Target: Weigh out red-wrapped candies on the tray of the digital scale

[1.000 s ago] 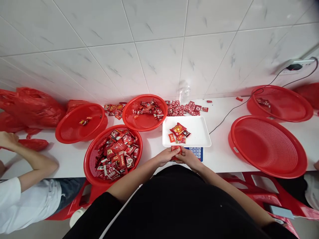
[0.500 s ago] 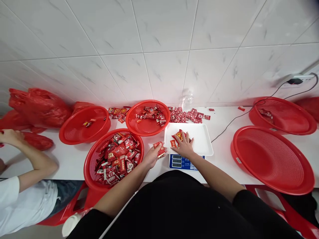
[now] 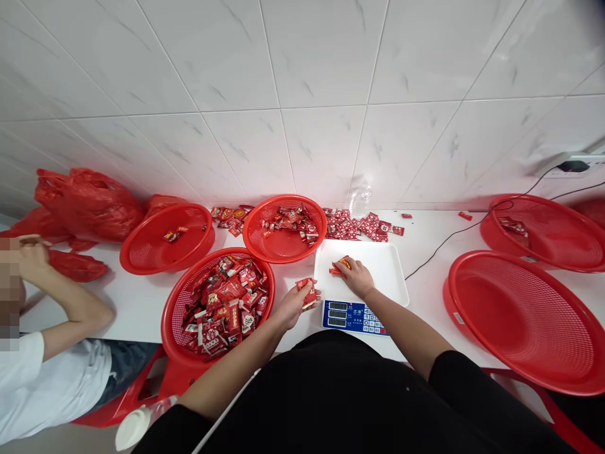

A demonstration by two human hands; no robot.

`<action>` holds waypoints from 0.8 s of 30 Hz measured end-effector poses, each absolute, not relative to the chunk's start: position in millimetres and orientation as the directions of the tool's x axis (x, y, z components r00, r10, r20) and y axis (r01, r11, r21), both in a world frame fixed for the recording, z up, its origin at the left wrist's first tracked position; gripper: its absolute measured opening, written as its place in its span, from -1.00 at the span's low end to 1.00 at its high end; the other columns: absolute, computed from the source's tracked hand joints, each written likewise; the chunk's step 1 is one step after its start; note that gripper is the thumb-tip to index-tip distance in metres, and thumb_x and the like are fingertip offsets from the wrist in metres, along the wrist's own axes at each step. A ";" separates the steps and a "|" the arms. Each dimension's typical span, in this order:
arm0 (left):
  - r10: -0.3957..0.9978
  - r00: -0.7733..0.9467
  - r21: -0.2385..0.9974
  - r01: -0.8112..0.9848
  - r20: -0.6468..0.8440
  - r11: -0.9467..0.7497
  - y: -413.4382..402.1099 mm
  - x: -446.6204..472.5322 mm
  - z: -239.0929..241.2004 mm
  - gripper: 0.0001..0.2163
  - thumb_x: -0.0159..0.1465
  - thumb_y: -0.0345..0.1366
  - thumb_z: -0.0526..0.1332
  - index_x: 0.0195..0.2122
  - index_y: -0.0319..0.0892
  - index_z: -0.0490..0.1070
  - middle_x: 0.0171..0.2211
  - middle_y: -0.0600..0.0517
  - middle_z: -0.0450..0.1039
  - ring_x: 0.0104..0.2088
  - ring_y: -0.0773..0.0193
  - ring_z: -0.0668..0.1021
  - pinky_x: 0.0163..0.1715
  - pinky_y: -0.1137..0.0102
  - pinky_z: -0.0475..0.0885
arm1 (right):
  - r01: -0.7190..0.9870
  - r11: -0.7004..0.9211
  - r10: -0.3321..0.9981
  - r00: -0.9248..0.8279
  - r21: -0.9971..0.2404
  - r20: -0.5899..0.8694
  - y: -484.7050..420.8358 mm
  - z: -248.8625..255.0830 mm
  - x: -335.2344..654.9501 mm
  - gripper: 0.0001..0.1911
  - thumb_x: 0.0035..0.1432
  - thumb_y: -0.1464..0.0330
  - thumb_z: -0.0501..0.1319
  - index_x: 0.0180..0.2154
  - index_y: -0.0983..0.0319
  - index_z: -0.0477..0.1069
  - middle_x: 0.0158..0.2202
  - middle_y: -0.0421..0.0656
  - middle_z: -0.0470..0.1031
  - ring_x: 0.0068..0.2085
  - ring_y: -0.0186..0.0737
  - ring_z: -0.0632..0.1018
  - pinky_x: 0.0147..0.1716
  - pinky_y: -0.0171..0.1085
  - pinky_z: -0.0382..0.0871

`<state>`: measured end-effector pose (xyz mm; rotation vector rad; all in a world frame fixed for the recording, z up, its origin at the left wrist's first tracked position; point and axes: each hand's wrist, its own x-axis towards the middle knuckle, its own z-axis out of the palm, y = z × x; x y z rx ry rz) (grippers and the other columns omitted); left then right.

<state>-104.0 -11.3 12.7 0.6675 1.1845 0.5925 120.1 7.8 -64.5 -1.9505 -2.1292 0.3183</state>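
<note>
Full basket [image 3: 218, 304] left of scale tray [image 3: 382, 277].

Glossy foil, mesh plastic and polished tile.

We see shiny red foil wrappers: one packet [image 3: 307, 292] pinched in our left hand [image 3: 292, 304], more packets [image 3: 340, 265] under our right hand [image 3: 355, 277], and a basketful [image 3: 222, 302] that glints. The baskets [image 3: 520, 315] are red plastic, perforated, with smooth rims. The scale tray [image 3: 382, 277] is smooth white plastic. The table [image 3: 137, 302] looks smooth and white, the wall tiles [image 3: 321, 69] glossy and marbled. The bags [image 3: 89, 202] are thin, crinkled red plastic.
</note>
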 end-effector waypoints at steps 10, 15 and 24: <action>0.732 0.296 0.753 -0.060 -0.614 0.656 -13.9 -105.7 7.5 -0.64 0.24 -0.09 0.20 -0.03 -0.19 0.34 -0.23 -0.10 0.48 -0.23 0.25 0.55 -0.20 0.33 0.46 | 0.531 -0.189 0.909 0.412 -0.826 0.057 20.1 -50.4 151.3 -0.52 0.18 0.14 0.03 0.09 0.16 0.30 -0.16 -0.10 0.48 -0.24 -0.20 0.51 -0.26 -0.22 0.42; 0.721 0.307 0.747 -0.047 -0.621 0.663 -12.9 -104.2 3.0 -0.64 0.23 -0.09 0.21 -0.04 -0.19 0.34 -0.25 -0.09 0.48 -0.27 0.28 0.55 -0.22 0.35 0.45 | -0.018 -0.209 0.688 0.708 -0.978 -0.160 -2.6 -34.1 201.8 -0.38 0.02 -0.01 0.14 0.06 0.17 0.29 -0.36 -0.20 0.49 -0.53 -0.37 0.45 -0.56 -0.34 0.39; 0.701 0.349 0.748 -0.003 -0.622 0.664 -10.0 -93.9 -1.4 -0.61 0.20 -0.05 0.23 -0.05 -0.18 0.37 -0.20 -0.12 0.48 -0.20 0.23 0.54 -0.19 0.31 0.45 | 0.468 -0.609 0.486 0.858 -0.641 0.165 -136.4 -44.3 370.7 -0.27 0.16 0.06 -0.06 0.23 0.37 0.00 -0.05 0.37 0.38 -0.17 0.11 0.54 -0.43 -0.03 0.41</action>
